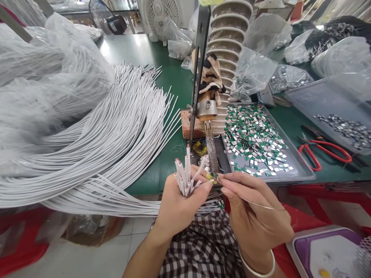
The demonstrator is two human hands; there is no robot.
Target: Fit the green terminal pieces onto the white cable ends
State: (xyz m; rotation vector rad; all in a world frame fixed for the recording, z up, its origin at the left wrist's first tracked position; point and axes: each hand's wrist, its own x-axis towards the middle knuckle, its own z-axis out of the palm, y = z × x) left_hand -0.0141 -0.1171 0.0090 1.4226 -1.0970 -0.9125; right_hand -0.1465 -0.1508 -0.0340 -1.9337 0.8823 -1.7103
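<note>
And here's your long heap of white, plastic-sheathed cables point(116, 123) sweeping out towards nine o'clock, its far end cut off at the edge. At one o'clock, the shallow grey tray point(301, 173) of green-and-silver boards point(249, 139); at twelve, the near-upright metal soldering iron point(212, 150). Your left hand point(182, 204) closes round a bunch of white, red-cored cable ends point(185, 175): light, springy, probably slippery, best pinched near the tips. Your right hand point(257, 212) pinches a thin silver wire point(255, 202), likely soft, best held short. By the iron's tip, a tiny green piece point(214, 176), half hidden by fingers, its contact unclear.
</note>
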